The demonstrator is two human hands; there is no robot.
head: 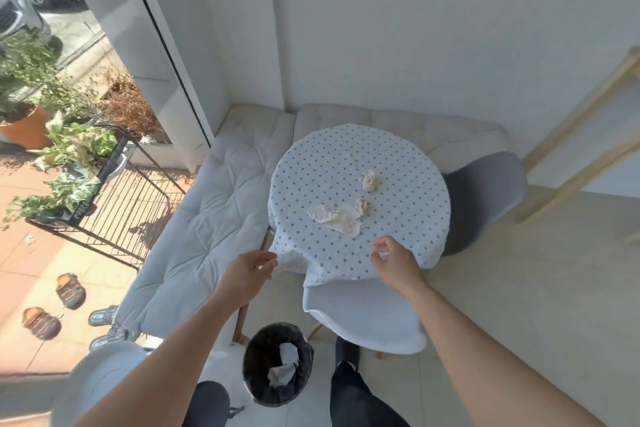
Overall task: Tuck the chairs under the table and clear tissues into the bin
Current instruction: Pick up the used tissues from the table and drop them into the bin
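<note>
While both bare arms reach forward from the bottom of the view, the left hand (247, 274) pinches the hanging hem of the dotted tablecloth (408, 191) at about 8 o'clock of the round table, thumb and fingertips closed on the fabric. The right hand (394, 262) sits at about 6 o'clock of the table edge, its fingers curled loosely over the cloth; whether it actually grips the fabric I cannot tell.

On the tabletop lie the tissues: a flattened, stained tissue (337, 217) just short of centre toward 6 o'clock, a small crumpled ball (362, 205) touching its right edge, and another crumpled ball (369, 180) near the centre, a little apart from both.

At 6 o'clock of the table a white chair (367, 315) stands with its seat partly under the draped cloth. At 3 o'clock a grey chair (485, 198) is pushed close against the table. Cushioned benches (207, 218) run from 9 to 12 o'clock.

On the floor at 7 o'clock from the white chair, between the person's legs, stands the black bin (252, 364), with white tissues (285, 366) already inside.
</note>
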